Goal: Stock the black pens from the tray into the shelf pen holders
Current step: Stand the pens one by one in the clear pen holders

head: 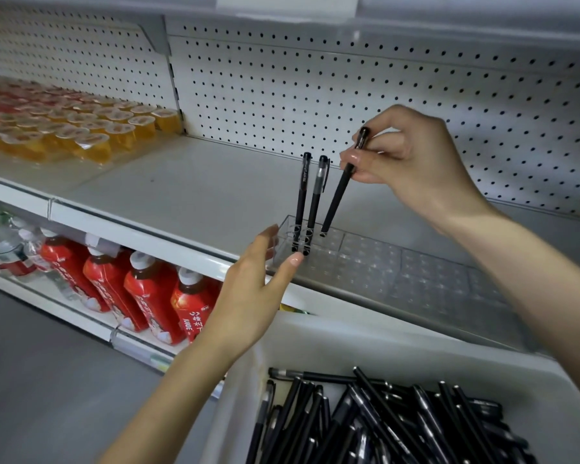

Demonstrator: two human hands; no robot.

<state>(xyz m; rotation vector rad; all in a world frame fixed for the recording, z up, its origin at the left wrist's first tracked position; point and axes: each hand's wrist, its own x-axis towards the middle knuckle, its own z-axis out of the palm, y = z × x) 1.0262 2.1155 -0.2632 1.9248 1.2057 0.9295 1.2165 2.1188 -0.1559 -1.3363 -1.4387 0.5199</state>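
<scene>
On the grey shelf point(188, 182), above a white tray point(315, 343) heaped with black pens point(382, 423), a clear pen holder point(329, 249) is steadied by the flat left hand point(252, 289). A third pen point(337, 199), pinched in the right hand point(416, 162) beside two seated pens point(302, 202), likely needs straightening and lowering.

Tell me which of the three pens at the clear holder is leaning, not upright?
The rightmost pen, the one pinched by the right hand. It slants toward that hand, while the two pens to its left stand upright in the holder.
</scene>
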